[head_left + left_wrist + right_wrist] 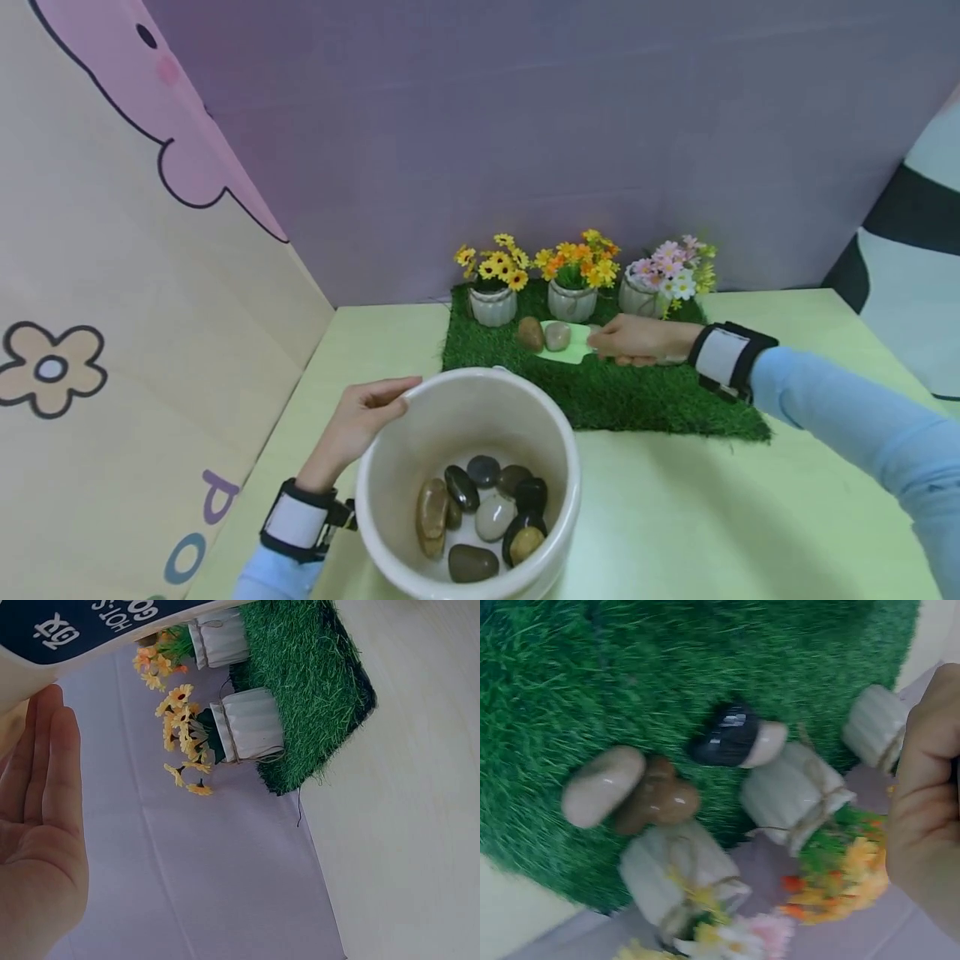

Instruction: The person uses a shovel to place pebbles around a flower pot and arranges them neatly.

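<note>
My right hand (633,339) grips a small pale green shovel (576,346) low over the artificial grass mat (637,400). A grey pebble (557,336) sits on its blade, and a brown pebble (531,334) is at the blade's front edge. In the right wrist view the shovel is hidden; a black pebble (727,739) and a pale pebble (604,786) lie by the pots. My left hand (367,417) touches the rim of a white bucket (566,467), its fingers (64,769) straight against the bucket's side. Several dark, brown and pale stones (495,517) lie inside the bucket.
Three white flowerpots stand along the mat's back edge: a yellow-flowered pot (493,307), an orange-flowered pot (572,300) and a pink-flowered pot (639,296). Behind them rises a purple wall (525,125). A cartoon-printed panel (112,275) borders the pale table (675,517) on the left.
</note>
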Demonstrator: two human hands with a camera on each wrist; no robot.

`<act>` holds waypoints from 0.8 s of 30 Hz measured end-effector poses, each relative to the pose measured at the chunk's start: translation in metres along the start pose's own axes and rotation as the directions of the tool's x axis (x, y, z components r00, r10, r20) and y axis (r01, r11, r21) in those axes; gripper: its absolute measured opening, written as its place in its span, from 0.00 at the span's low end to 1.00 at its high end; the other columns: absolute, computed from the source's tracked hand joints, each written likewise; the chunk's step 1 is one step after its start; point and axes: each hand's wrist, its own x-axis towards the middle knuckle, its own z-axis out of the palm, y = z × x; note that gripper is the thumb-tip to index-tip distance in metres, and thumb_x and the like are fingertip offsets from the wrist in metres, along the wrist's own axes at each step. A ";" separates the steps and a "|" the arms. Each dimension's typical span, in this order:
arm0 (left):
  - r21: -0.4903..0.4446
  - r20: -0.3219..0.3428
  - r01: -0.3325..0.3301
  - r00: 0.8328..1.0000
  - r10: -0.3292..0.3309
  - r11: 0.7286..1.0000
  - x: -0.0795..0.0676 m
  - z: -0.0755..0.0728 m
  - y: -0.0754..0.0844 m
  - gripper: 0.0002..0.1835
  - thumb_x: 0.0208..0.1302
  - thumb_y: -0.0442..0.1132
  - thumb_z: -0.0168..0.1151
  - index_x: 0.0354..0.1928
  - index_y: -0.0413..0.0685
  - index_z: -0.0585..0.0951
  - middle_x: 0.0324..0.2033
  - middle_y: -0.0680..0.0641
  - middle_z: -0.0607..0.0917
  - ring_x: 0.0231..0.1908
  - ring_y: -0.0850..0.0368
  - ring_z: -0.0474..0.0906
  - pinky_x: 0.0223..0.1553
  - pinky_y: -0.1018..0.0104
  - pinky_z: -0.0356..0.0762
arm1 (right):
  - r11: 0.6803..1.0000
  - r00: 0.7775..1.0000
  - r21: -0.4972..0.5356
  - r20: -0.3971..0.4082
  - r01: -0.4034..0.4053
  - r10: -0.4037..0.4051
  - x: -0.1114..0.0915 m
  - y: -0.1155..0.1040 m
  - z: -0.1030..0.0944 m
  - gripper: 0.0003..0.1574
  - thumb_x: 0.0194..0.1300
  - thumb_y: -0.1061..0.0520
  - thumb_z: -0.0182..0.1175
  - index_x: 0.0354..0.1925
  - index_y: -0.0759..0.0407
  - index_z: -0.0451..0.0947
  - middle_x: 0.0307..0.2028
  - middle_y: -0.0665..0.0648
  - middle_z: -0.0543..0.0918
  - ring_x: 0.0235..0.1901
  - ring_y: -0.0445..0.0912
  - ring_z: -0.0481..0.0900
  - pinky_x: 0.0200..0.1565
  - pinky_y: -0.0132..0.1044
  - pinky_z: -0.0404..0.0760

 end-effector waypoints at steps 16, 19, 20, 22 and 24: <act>-0.008 -0.001 -0.001 1.000 0.001 1.000 0.000 0.000 0.001 0.18 0.62 0.34 0.55 0.54 0.41 0.76 0.48 0.35 0.80 0.33 0.54 0.84 0.32 0.60 0.83 | 0.992 0.989 0.077 -0.100 -0.101 0.108 0.043 0.060 0.024 0.28 0.70 0.45 0.41 0.36 0.67 0.75 0.13 0.49 0.65 0.09 0.39 0.56 0.15 0.30 0.60; -0.016 -0.003 -0.001 1.000 0.001 1.000 0.000 0.000 0.000 0.18 0.61 0.34 0.56 0.54 0.41 0.76 0.48 0.36 0.80 0.33 0.54 0.84 0.32 0.60 0.83 | 0.987 0.983 0.085 -0.116 -0.135 0.144 0.046 0.066 0.026 0.27 0.70 0.45 0.41 0.34 0.65 0.75 0.12 0.49 0.66 0.09 0.39 0.58 0.16 0.31 0.63; -0.016 -0.003 -0.002 1.000 0.002 1.000 0.000 0.000 0.000 0.18 0.61 0.34 0.56 0.54 0.40 0.76 0.48 0.35 0.80 0.33 0.54 0.84 0.32 0.60 0.83 | 0.987 0.982 0.082 -0.116 -0.141 0.150 0.047 0.068 0.027 0.27 0.71 0.46 0.40 0.33 0.64 0.75 0.12 0.49 0.66 0.09 0.39 0.58 0.16 0.31 0.64; -0.013 -0.003 -0.004 1.000 0.004 1.000 0.000 0.000 -0.001 0.18 0.61 0.34 0.56 0.54 0.40 0.76 0.48 0.35 0.80 0.33 0.55 0.84 0.32 0.60 0.83 | 0.985 0.980 0.076 -0.112 -0.156 0.164 0.048 0.072 0.027 0.26 0.71 0.46 0.39 0.32 0.64 0.75 0.12 0.49 0.66 0.09 0.39 0.59 0.17 0.32 0.66; -0.009 -0.003 -0.005 1.000 0.005 1.000 0.000 0.000 -0.001 0.18 0.61 0.34 0.56 0.54 0.40 0.76 0.48 0.35 0.80 0.32 0.55 0.84 0.31 0.60 0.83 | 0.984 0.978 0.069 -0.118 -0.167 0.174 0.050 0.073 0.026 0.26 0.71 0.47 0.39 0.31 0.63 0.75 0.12 0.49 0.67 0.10 0.39 0.60 0.17 0.32 0.66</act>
